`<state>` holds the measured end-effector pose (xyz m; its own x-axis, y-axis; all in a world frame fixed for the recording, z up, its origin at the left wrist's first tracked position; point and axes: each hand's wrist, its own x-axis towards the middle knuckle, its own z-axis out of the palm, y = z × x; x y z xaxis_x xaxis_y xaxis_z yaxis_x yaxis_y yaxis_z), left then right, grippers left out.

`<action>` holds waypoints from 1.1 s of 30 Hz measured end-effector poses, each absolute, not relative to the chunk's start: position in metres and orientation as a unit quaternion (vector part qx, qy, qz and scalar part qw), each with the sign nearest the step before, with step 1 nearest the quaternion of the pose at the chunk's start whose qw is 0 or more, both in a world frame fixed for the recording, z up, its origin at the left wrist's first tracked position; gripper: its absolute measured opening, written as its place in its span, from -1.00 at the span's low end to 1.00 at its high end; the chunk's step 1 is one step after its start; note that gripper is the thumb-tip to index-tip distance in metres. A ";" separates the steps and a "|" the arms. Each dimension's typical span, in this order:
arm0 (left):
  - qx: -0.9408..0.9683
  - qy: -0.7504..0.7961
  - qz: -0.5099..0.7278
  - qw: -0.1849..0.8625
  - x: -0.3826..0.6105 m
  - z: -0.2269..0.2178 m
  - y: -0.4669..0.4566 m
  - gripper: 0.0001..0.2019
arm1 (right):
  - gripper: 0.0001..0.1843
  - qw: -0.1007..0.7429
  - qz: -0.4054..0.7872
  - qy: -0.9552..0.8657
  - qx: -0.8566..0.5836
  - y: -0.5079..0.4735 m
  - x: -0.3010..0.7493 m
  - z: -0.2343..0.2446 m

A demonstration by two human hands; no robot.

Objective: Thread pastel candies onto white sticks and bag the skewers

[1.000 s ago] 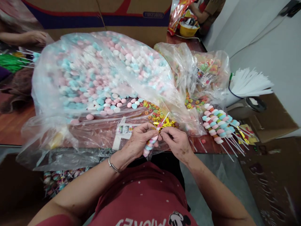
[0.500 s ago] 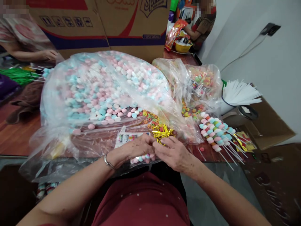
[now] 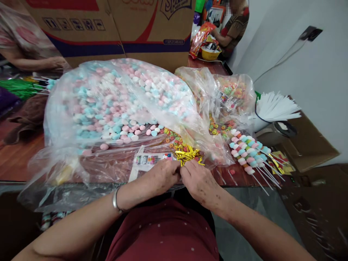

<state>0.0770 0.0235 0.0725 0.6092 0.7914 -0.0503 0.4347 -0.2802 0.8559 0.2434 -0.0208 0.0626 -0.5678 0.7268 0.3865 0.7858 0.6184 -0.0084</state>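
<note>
Side by side at the table's front edge, my left hand and my right hand are both closed, fingertips pinched close together. Whatever lies between the fingers is hidden by the knuckles. Just beyond them is a pile of gold twist ties. A printed label shows through clear plastic beside my left hand. Small ring-shaped gummy candies spill out behind the ties. A big clear bag of pink, blue and white marshmallows fills the table ahead of my left hand.
Marshmallow skewers are stacked at the right, near white sticks in a container and a lidded grey cup. A bag of ring candies lies behind. A large carton stands at the back. Two other people work beyond.
My fingers have curled in tighter and drawn together. The wrapped marshmallows seen below my left hand are now hidden. The view has shifted slightly.
</note>
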 end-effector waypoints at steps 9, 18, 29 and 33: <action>0.772 0.359 0.411 0.326 0.078 0.068 -0.001 -0.76 | -0.83 0.518 0.304 -0.585 -0.545 0.001 0.224 0.079; 0.501 0.264 0.452 0.689 0.033 0.110 0.009 -0.36 | -0.80 0.499 0.370 -0.615 -0.485 -0.017 0.188 0.072; 0.315 0.464 0.475 0.678 0.025 0.092 -0.019 -0.65 | -0.81 0.493 0.343 -0.700 -0.387 -0.031 0.152 0.062; 0.238 0.489 0.614 0.572 0.006 0.105 -0.020 -0.74 | -0.80 0.428 0.324 -0.739 -0.408 -0.019 0.175 0.058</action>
<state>0.0062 -0.0203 0.1049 -0.2334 0.9349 -0.2674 -0.4694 0.1325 0.8730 0.1755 -0.0185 0.0578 -0.3015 0.8797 0.3677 0.3254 0.4574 -0.8276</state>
